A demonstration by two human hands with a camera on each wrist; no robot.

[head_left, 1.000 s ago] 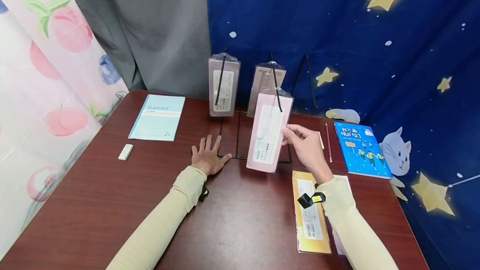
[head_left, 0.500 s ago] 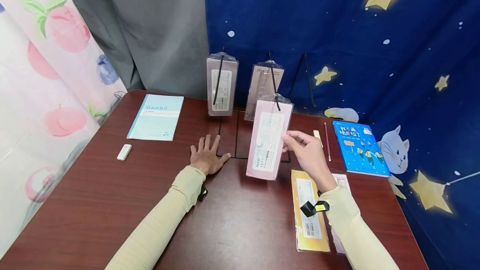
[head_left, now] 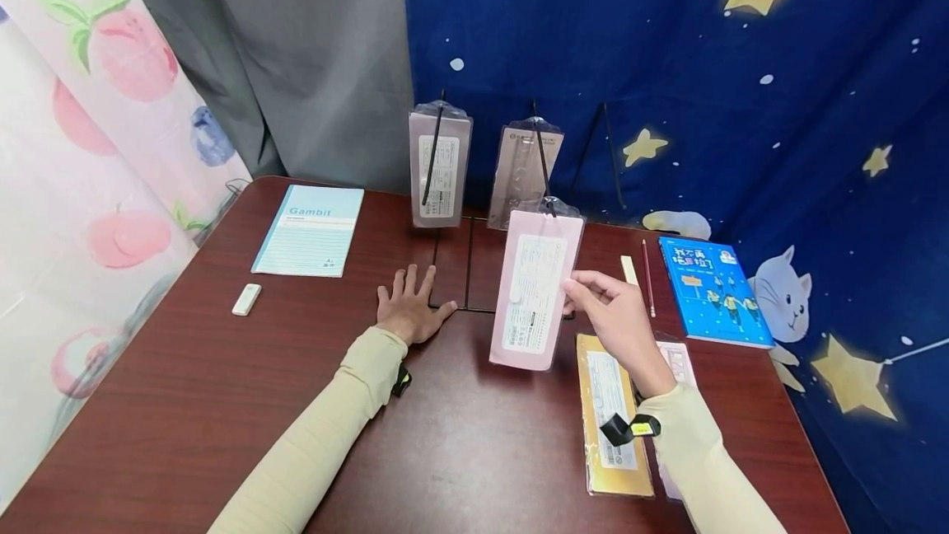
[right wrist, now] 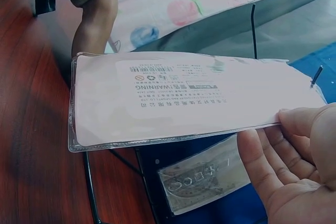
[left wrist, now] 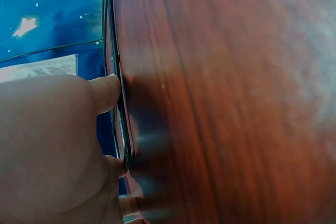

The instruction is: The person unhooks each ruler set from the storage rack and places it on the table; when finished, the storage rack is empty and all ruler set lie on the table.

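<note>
My right hand point(head_left: 611, 311) pinches the right edge of a flat pink-backed package point(head_left: 535, 291) in clear plastic, with a white label. The package's top is at the front end of the middle hook point(head_left: 543, 159); in the right wrist view a hook tip point(right wrist: 317, 76) pokes out through its top. Behind it, another clear package point(head_left: 522, 171) hangs farther back. My left hand point(head_left: 411, 307) lies spread at the front left corner of the black wire rack's base point(head_left: 469, 270); the left wrist view shows its thumb point(left wrist: 107, 90) against the dark bar.
Another package point(head_left: 439, 171) hangs on the left hook; the right hook point(head_left: 614, 159) is bare. A yellow package point(head_left: 615, 419) and a pale purple one point(head_left: 678, 361) lie near my right forearm. Around them are a notebook point(head_left: 310, 231), eraser point(head_left: 247, 300), pencil point(head_left: 648, 278) and blue book point(head_left: 715, 291).
My right hand has drawn the pink-backed package forward and down along the middle hook, toward its tip. The left hand has stayed in place.
</note>
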